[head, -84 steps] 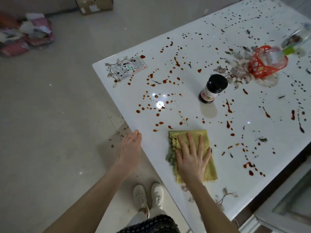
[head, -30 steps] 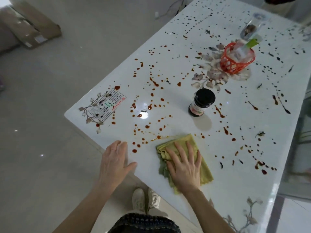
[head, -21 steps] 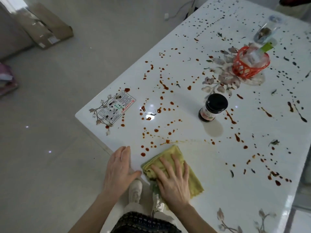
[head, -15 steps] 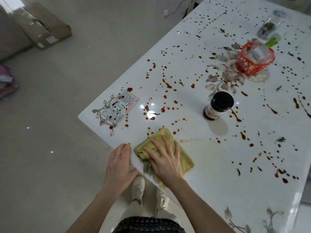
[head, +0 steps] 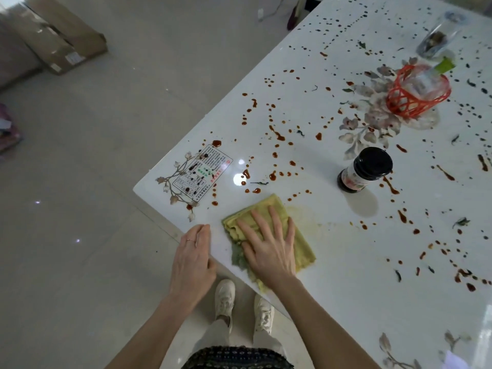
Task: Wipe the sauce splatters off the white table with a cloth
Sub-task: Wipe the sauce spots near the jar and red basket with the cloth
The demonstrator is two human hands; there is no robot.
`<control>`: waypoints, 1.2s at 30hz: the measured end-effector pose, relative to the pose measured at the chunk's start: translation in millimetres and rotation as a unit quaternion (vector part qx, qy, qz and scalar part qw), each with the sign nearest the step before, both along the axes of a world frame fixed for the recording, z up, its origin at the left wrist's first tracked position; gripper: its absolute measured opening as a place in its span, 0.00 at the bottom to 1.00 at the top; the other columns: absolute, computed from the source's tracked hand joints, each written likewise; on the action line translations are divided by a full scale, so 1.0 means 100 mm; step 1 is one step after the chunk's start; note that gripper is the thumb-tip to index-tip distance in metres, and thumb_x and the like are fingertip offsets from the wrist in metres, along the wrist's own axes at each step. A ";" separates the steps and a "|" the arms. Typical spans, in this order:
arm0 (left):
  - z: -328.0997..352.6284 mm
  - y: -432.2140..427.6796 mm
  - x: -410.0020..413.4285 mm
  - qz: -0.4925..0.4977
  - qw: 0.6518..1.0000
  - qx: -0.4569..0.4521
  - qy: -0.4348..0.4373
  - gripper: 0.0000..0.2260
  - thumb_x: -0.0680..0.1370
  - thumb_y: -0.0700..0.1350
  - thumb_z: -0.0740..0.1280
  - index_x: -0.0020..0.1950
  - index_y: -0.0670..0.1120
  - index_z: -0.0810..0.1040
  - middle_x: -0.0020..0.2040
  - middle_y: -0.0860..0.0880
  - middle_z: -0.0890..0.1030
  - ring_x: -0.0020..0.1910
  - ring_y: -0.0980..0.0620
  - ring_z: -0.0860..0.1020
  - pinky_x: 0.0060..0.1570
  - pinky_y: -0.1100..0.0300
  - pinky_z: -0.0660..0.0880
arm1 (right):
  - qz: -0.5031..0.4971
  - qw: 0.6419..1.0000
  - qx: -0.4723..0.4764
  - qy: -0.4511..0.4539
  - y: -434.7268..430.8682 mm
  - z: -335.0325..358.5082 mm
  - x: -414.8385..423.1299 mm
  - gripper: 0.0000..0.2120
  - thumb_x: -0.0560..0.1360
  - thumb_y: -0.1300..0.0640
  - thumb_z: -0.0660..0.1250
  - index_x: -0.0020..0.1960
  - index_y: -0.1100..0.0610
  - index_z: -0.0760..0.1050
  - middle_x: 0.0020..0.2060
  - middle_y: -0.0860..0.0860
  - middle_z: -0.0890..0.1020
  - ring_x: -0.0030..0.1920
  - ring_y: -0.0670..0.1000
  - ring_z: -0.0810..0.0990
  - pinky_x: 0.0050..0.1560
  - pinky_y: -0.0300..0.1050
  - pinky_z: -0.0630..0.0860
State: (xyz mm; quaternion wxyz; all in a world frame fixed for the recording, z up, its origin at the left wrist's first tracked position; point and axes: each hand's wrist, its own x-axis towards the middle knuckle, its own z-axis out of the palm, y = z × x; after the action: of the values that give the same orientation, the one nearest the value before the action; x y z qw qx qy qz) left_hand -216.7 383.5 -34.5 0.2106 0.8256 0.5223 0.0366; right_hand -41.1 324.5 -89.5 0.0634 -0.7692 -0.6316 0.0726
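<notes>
The bench [head: 346,302] has a smooth, glossy white top that mirrors a lamp as a bright spot, with a printed flower pattern under the gloss. The sauce drops [head: 277,134] on it look wet and shiny. The cloth [head: 300,246] is soft, matt yellow-green fabric, folded in layers. The jar [head: 364,170] has a glossy black lid and a paper label. The basket [head: 418,91] is red plastic lattice. The floor [head: 106,155] is smooth pale tile with a faint sheen, and the box [head: 61,35] on it is matt brown cardboard.

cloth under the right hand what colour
Yellow-green cloth, seen in the head view.
</notes>
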 end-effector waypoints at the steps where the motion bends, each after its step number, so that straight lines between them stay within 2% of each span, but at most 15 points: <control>1: 0.01 0.02 -0.01 0.001 1.000 0.003 -0.004 0.32 0.65 0.33 0.71 0.67 0.39 0.66 0.63 0.42 0.71 0.63 0.45 0.68 0.61 0.52 0.72 | -0.030 1.000 -0.003 0.002 0.04 0.01 0.06 0.24 0.79 0.39 0.53 0.74 0.40 0.65 0.75 0.50 0.68 0.78 0.61 0.57 0.72 0.74 0.51; 4: 0.04 0.06 -0.02 0.003 1.000 0.016 -0.015 0.30 0.66 0.32 0.72 0.66 0.38 0.67 0.62 0.42 0.72 0.62 0.45 0.70 0.58 0.54 0.73 | -0.120 0.993 0.005 0.017 -0.05 0.04 0.18 0.25 0.79 0.40 0.53 0.74 0.42 0.66 0.75 0.51 0.68 0.78 0.60 0.57 0.72 0.73 0.51; 6: 0.04 0.07 -0.04 0.008 1.000 0.020 -0.023 0.29 0.65 0.32 0.72 0.66 0.38 0.68 0.61 0.41 0.73 0.61 0.45 0.71 0.56 0.54 0.73 | -0.138 0.990 0.014 0.024 -0.19 0.05 0.09 0.26 0.78 0.40 0.54 0.74 0.43 0.67 0.75 0.52 0.67 0.78 0.62 0.57 0.72 0.74 0.50; 11: 0.04 0.08 -0.04 0.010 0.999 0.025 -0.033 0.28 0.65 0.31 0.71 0.64 0.38 0.70 0.60 0.41 0.74 0.59 0.44 0.72 0.54 0.54 0.74 | 0.014 0.999 0.030 0.008 -0.13 0.01 -0.35 0.28 0.78 0.36 0.54 0.76 0.41 0.63 0.76 0.52 0.66 0.77 0.63 0.56 0.70 0.75 0.49; 13: 0.03 0.11 -0.04 0.015 0.999 0.025 -0.038 0.27 0.66 0.31 0.71 0.64 0.38 0.70 0.60 0.41 0.74 0.59 0.44 0.72 0.54 0.55 0.74 | 0.030 0.999 0.031 0.001 0.11 0.03 -0.35 0.26 0.78 0.37 0.52 0.75 0.41 0.64 0.74 0.52 0.69 0.77 0.63 0.57 0.69 0.75 0.50; 19: 0.00 0.21 -0.06 0.027 0.998 0.030 -0.038 0.28 0.66 0.31 0.69 0.65 0.38 0.68 0.61 0.41 0.73 0.60 0.44 0.71 0.56 0.54 0.73 | -0.084 0.996 0.017 0.021 0.27 0.04 -0.06 0.25 0.79 0.40 0.52 0.74 0.42 0.65 0.75 0.52 0.68 0.77 0.62 0.58 0.71 0.76 0.54; 21: 0.00 0.25 -0.09 0.036 0.998 0.029 -0.039 0.28 0.66 0.31 0.69 0.66 0.38 0.68 0.61 0.41 0.72 0.60 0.45 0.70 0.56 0.53 0.74 | -0.083 0.996 0.039 0.012 0.17 0.04 -0.15 0.26 0.78 0.42 0.57 0.75 0.43 0.64 0.75 0.53 0.67 0.77 0.64 0.57 0.70 0.77 0.54; 24: -0.01 0.31 -0.12 0.054 0.997 0.033 -0.036 0.29 0.65 0.30 0.69 0.66 0.39 0.68 0.62 0.41 0.71 0.60 0.44 0.70 0.57 0.52 0.73 | 0.005 0.998 0.059 0.005 0.18 0.03 -0.43 0.39 0.69 0.45 0.74 0.77 0.43 0.64 0.75 0.55 0.66 0.75 0.67 0.56 0.67 0.79 0.51; 25: -0.01 0.34 -0.13 0.064 0.997 0.036 -0.035 0.29 0.66 0.30 0.69 0.66 0.39 0.68 0.63 0.41 0.71 0.60 0.44 0.70 0.58 0.52 0.72 | 0.040 0.997 0.064 0.007 0.24 0.03 -0.52 0.41 0.67 0.46 0.76 0.77 0.42 0.64 0.75 0.55 0.65 0.75 0.68 0.56 0.66 0.80 0.51; 27: 0.01 0.40 -0.16 0.083 0.995 0.040 -0.042 0.29 0.66 0.30 0.66 0.67 0.39 0.67 0.64 0.41 0.70 0.61 0.43 0.69 0.59 0.51 0.71 | 0.086 0.994 0.072 0.010 0.44 0.03 -0.64 0.38 0.69 0.46 0.76 0.75 0.39 0.64 0.76 0.52 0.65 0.75 0.68 0.56 0.67 0.81 0.53; 29: 0.03 0.46 -0.20 0.093 0.994 0.041 -0.044 0.29 0.66 0.30 0.65 0.67 0.39 0.67 0.64 0.40 0.70 0.61 0.42 0.69 0.59 0.50 0.72 | 0.091 0.994 0.065 0.013 0.66 0.04 -0.64 0.32 0.72 0.44 0.72 0.73 0.38 0.64 0.75 0.51 0.67 0.76 0.67 0.57 0.67 0.81 0.54; 31: 0.01 0.52 -0.26 0.097 0.994 0.043 -0.034 0.30 0.66 0.28 0.66 0.67 0.38 0.67 0.63 0.40 0.71 0.61 0.42 0.69 0.58 0.50 0.73 | 0.052 0.997 0.055 0.012 0.80 0.04 -0.58 0.27 0.74 0.44 0.67 0.72 0.38 0.65 0.74 0.51 0.69 0.75 0.66 0.56 0.67 0.80 0.53; 34: -0.01 0.55 -0.31 0.101 0.994 0.037 -0.033 0.30 0.65 0.27 0.66 0.66 0.38 0.67 0.63 0.39 0.71 0.59 0.42 0.70 0.56 0.51 0.74 | -0.050 0.998 0.038 0.019 0.79 0.03 -0.39 0.25 0.74 0.48 0.69 0.70 0.40 0.67 0.73 0.52 0.70 0.76 0.64 0.56 0.69 0.79 0.51; 36: -0.01 0.57 -0.32 0.112 0.992 0.029 -0.039 0.29 0.66 0.27 0.66 0.66 0.38 0.68 0.63 0.40 0.71 0.60 0.42 0.70 0.55 0.50 0.75 | -0.092 0.994 0.051 0.030 0.68 0.01 -0.32 0.20 0.77 0.48 0.63 0.69 0.42 0.69 0.73 0.52 0.69 0.76 0.65 0.57 0.68 0.80 0.53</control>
State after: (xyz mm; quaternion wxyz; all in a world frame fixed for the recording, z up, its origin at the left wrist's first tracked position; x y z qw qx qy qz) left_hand -248.5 440.3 -35.1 0.2008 0.7654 0.6020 0.1073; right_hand -73.0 392.6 -88.0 0.1278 -0.8173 -0.5590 0.0569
